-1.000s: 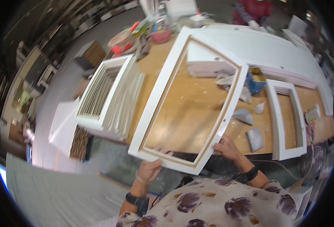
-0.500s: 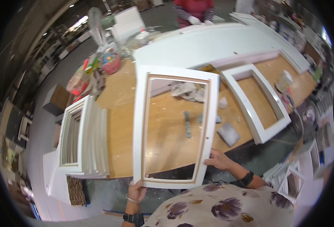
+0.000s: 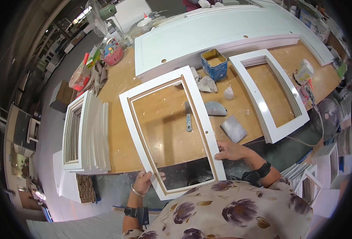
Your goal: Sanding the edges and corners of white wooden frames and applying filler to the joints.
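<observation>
A white rectangular frame (image 3: 136, 129) with a grooved inner edge is held up tilted in front of me, its lower end past the table's near edge. My left hand (image 3: 145, 181) grips its lower left side, some fingers showing through the opening. On the right side rail, my right hand (image 3: 228, 150) is closed with the thumb on top. Through the frame's opening shows a blue-grey tool (image 3: 188, 122) lying on the table. Just right of the frame are a grey sanding block (image 3: 234, 129), a half-round grey piece (image 3: 216, 108) and a small white bottle (image 3: 228, 93).
Stacked white frames stand at the left (image 3: 73, 135) and lie at the right (image 3: 263, 107) of the wooden table (image 3: 120, 95). Large white panels (image 3: 208, 38) cover its far side. A blue tin (image 3: 214, 65) stands near a crumpled cloth (image 3: 207, 84). Across the table is a gloved co-worker (image 3: 204, 4).
The frame has turned, its top swinging left and its lower end right. Both hands still grip it, the left one a little higher. My view has shifted, and the blue tin shows more fully.
</observation>
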